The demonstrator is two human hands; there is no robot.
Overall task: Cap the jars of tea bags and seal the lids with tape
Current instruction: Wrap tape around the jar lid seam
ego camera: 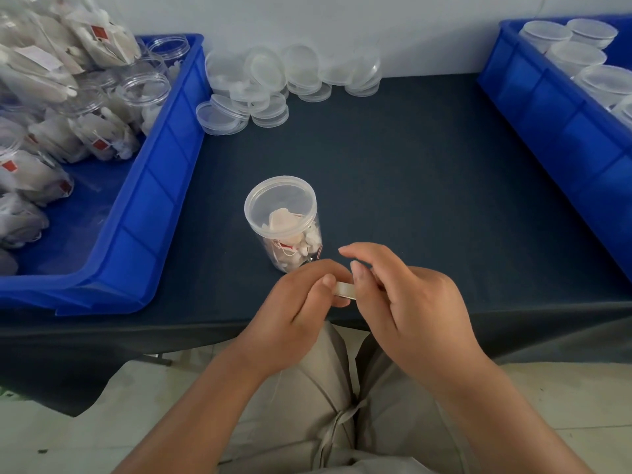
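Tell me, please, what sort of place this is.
Probably a small hand-packing station: a left blue bin of open jars and tea bags, a heap of loose lids on the table, a right blue bin of capped jars.

Jar (284, 234) stands on table (410, 165), near middle, lid (280, 196) on top. Just in front of jar, at table's near edge: left hand (301, 302) and right hand (403, 295), both pinching tape (343, 289) between them. Left bin (164, 159) on table's left side, jars (143, 90) and tea bags (44, 63) in it. Right bin (547, 131) on right side, capped jars (574, 53) in it. Loose lids (273, 80) heaped at back, between bins.
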